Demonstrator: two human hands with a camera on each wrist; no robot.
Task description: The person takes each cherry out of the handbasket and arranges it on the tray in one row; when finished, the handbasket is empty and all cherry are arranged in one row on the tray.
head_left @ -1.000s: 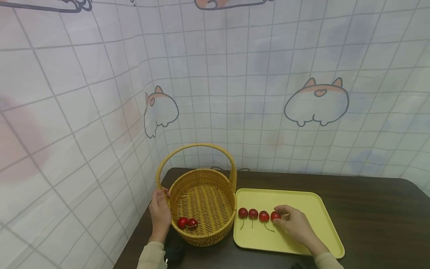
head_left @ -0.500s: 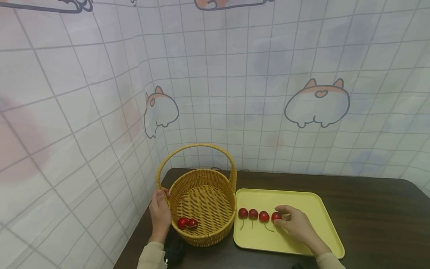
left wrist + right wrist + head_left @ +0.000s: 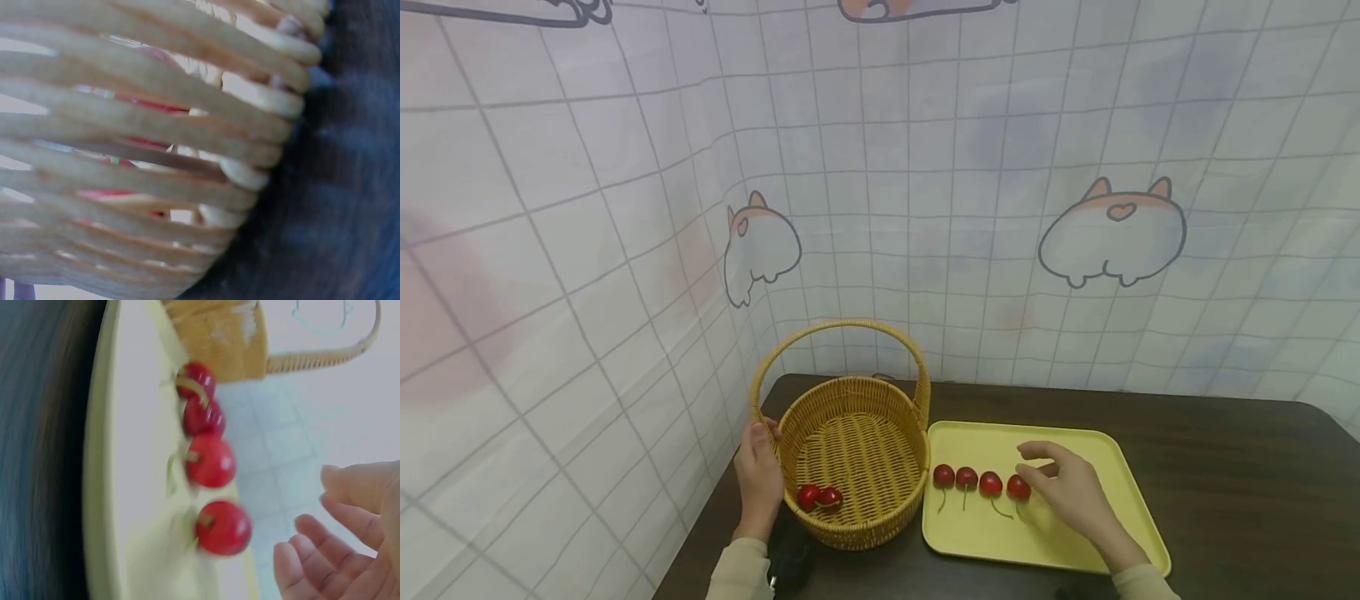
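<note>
My left hand (image 3: 760,475) grips the left side of a yellow wicker basket (image 3: 861,533) at the foot of its arched handle. Two red cherries (image 3: 808,497) lie inside, near the front left wall. On a yellow tray (image 3: 1000,540) to the right, several stemmed cherries (image 3: 991,483) stand side by side in a row. My right hand (image 3: 1071,492) hovers over the tray with nothing in it, thumb and fingers spread apart. Just below its fingertips sits the rightmost cherry (image 3: 224,527). Only the basket's woven side (image 3: 137,137) fills the left wrist view.
The dark wooden table (image 3: 1232,483) extends to the right past the tray. Behind and to the left hangs a white gridded curtain (image 3: 940,250) with cartoon animals. A black object (image 3: 790,562) lies near the left wrist, in front of the basket.
My right hand has let go of the rightmost cherry and lifted slightly off it, its fingers parting. The cherry stays in the row. My left hand has not moved.
</note>
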